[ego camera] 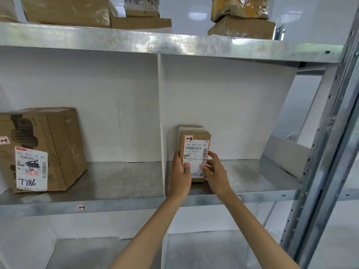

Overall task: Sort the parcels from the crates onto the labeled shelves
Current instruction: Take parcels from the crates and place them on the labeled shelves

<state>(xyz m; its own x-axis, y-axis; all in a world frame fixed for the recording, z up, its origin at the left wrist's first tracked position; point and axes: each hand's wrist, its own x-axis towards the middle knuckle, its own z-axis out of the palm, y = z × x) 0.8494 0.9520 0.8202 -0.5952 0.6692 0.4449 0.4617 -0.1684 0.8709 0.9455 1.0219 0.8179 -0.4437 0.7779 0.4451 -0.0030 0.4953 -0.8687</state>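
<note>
The small parcel (194,152) standing in the right compartment carries a white shipping label (195,158) whose top line reads "642 H431-00 036", with barcodes below it and Chinese print too small to make out; a small red-edged sticker (188,138) at its upper corner bears a handwritten "1-4". The large carton (41,149) in the left compartment has a white label (31,168) printed "642 H431-00 051", blurred, and handwritten "7786" at the bottom. A small tag (3,140) on its left reads "1-3". The shelf edge (136,205) bears a tag (81,207) marked "1-3".
</note>
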